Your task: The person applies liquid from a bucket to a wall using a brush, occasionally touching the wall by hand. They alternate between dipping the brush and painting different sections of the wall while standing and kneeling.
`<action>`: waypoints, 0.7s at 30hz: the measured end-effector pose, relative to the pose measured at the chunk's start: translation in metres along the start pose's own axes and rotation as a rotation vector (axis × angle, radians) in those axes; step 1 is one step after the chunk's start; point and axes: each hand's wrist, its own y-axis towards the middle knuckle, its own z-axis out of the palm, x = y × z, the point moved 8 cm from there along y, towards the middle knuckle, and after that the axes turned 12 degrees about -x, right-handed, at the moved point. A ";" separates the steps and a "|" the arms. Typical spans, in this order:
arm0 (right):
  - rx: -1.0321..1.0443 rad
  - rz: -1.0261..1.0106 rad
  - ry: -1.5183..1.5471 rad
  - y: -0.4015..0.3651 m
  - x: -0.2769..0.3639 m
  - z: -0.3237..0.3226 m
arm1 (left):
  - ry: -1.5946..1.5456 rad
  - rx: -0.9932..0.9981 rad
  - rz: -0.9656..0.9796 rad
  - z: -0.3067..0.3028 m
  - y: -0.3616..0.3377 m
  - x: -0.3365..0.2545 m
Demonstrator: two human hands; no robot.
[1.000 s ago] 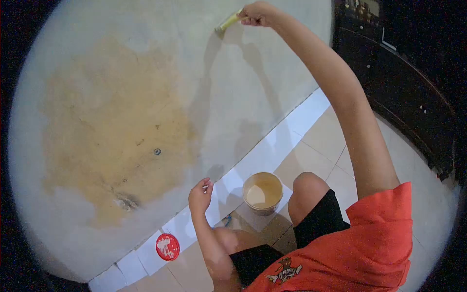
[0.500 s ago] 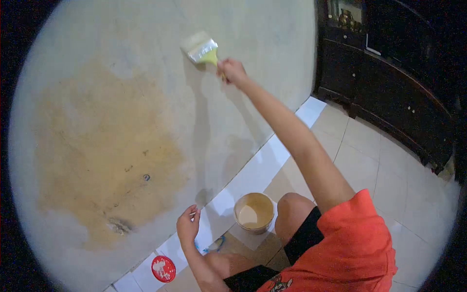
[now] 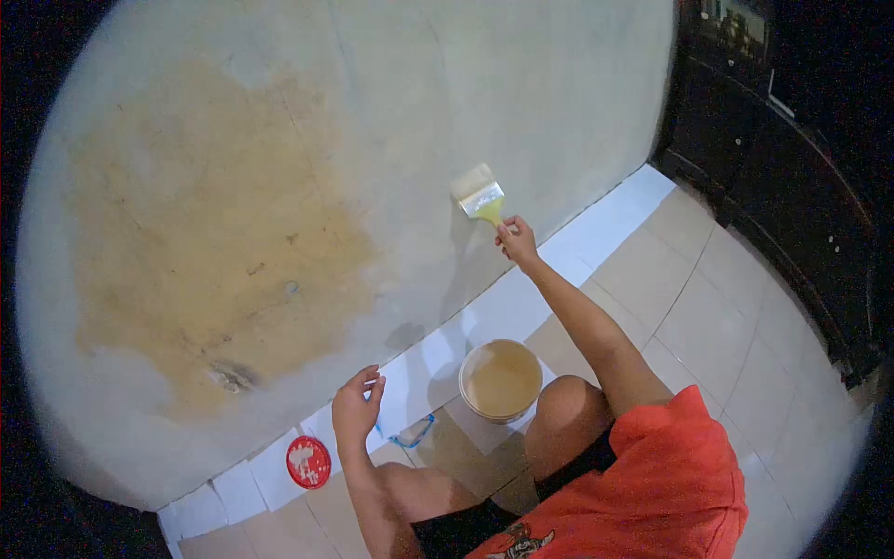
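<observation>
My right hand (image 3: 517,239) grips the yellow-green handle of a wide paintbrush (image 3: 480,193). Its pale bristles point up and left, at the grey-white wall (image 3: 400,168); whether they touch it is hard to tell. My left hand (image 3: 358,405) is raised over my left knee near the foot of the wall, its fingers apart and nothing visible in them. Below the brush, a round bucket (image 3: 503,380) of beige liquid stands on white sheeting beside my right knee. A large tan patch (image 3: 223,233) covers the wall's left part.
White sheets (image 3: 596,233) run along the wall's base over the tiled floor (image 3: 708,317). A red lid (image 3: 308,462) with whitish smears lies at lower left. A blue-edged item (image 3: 414,431) lies between my left hand and the bucket. Dark cabinets (image 3: 782,177) stand at right.
My right hand and the brush have moved down and rightward, nearer the bucket. The view has shifted somewhat. The fingers of my left hand look more spread.
</observation>
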 end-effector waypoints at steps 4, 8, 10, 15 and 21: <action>-0.063 0.052 -0.336 -0.011 -0.040 -0.038 | 0.023 -0.027 0.027 -0.001 0.002 -0.002; 0.078 0.218 -0.762 -0.018 -0.045 -0.058 | 0.002 -0.055 0.055 -0.001 0.003 -0.004; 0.081 0.258 -0.679 -0.017 -0.041 -0.053 | -0.026 -0.031 0.051 0.002 0.005 -0.002; 0.175 0.316 -0.294 0.010 0.003 0.008 | -0.056 -0.052 0.071 0.006 0.008 -0.006; 0.435 0.060 -0.529 0.054 0.118 0.062 | -0.082 -0.062 0.086 0.015 0.015 0.001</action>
